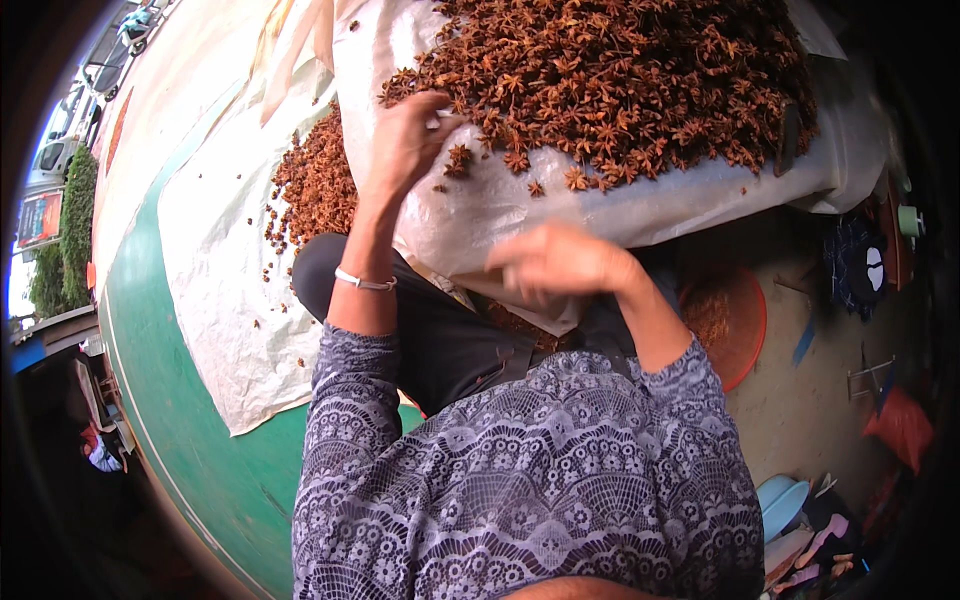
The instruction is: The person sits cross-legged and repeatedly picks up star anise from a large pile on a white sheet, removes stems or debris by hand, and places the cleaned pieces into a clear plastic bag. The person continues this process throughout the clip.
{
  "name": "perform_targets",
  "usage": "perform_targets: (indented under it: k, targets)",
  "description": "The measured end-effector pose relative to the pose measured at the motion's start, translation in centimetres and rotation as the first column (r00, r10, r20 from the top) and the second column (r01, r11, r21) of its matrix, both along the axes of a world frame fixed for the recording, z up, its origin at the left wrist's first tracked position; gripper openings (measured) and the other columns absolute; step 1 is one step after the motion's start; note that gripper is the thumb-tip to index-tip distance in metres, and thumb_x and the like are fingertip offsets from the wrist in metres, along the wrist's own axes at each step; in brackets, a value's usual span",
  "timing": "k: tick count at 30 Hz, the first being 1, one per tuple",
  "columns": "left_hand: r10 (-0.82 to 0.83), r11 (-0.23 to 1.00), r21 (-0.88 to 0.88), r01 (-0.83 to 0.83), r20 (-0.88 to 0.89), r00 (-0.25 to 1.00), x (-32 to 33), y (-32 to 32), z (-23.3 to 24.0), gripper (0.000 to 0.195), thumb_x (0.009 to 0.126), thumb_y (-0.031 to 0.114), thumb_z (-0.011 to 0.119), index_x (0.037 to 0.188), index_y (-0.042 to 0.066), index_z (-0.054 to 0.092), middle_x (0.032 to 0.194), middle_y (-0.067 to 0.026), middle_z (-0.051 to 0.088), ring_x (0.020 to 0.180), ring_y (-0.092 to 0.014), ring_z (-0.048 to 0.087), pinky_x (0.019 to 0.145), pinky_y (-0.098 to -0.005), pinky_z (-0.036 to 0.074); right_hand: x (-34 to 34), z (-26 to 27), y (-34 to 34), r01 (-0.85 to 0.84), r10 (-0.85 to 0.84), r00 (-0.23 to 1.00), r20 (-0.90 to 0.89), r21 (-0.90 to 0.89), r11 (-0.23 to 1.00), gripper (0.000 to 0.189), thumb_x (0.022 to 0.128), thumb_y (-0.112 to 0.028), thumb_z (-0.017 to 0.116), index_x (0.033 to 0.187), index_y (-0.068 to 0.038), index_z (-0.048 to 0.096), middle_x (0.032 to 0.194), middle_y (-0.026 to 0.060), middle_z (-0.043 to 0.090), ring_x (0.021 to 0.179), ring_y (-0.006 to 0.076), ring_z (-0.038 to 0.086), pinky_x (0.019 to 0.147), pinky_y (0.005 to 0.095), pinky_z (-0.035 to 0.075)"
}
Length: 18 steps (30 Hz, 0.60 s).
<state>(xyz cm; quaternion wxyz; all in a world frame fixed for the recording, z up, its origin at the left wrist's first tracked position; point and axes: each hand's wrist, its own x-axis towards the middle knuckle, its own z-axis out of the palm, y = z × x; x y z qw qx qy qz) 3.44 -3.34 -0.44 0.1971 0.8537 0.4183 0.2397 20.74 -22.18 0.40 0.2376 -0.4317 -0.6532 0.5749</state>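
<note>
A large heap of dried star anise [622, 82] lies on a pale plastic sheet [450, 225] in front of me. My left hand [411, 139] is at the near-left edge of this heap, its fingers bent. Whether a piece is between them is unclear. Beside it, a few loose star anise pods [458, 160] rest on the sheet. My right hand [566, 259] hovers over the sheet's near edge, above my lap, and is blurred by motion. Its fingers point left, and I cannot make out anything in them.
Left of my knee, a second, smaller heap of brown pieces [319, 187] lies on a white sheet [217, 277] over green floor [142, 360]. An orange-rimmed round basin [757, 330] with brown bits stands to my right. Farther right are a red bag [900, 427] and a light-blue basin [784, 499].
</note>
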Motion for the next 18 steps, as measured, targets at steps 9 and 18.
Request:
perform_targets:
  k: [9,18]
  targets:
    - [-0.109,0.942,-0.328,0.067,-0.109,0.988,-0.2,-0.4,0.1,0.037,0.079,0.020,0.076,0.108,-0.001,0.069,0.092,-0.0176,0.072,0.078,-0.025,0.070,0.072,-0.0372,0.055,-0.2,-3.6,4.9,0.473,-0.625,0.767,0.146,0.530,0.704,0.029,0.079,0.000,0.063,0.108,-0.002,0.062,0.100,0.0176,0.065,0.085,0.0319,0.066,0.077,0.0393,0.055]
    - [0.055,0.574,-0.751,0.326,0.433,0.900,-1.7,-0.7,0.8,0.020,0.090,0.014,0.066,0.105,0.002,0.070,0.071,0.0047,0.057,0.053,-0.002,0.039,0.047,-0.0187,0.031,-0.4,-1.5,9.3,0.413,-0.579,0.813,-0.059,0.759,0.504,0.054,0.082,0.010,0.054,0.133,-0.009,0.053,0.129,0.0148,0.058,0.093,0.0202,0.068,0.082,0.0300,0.058]
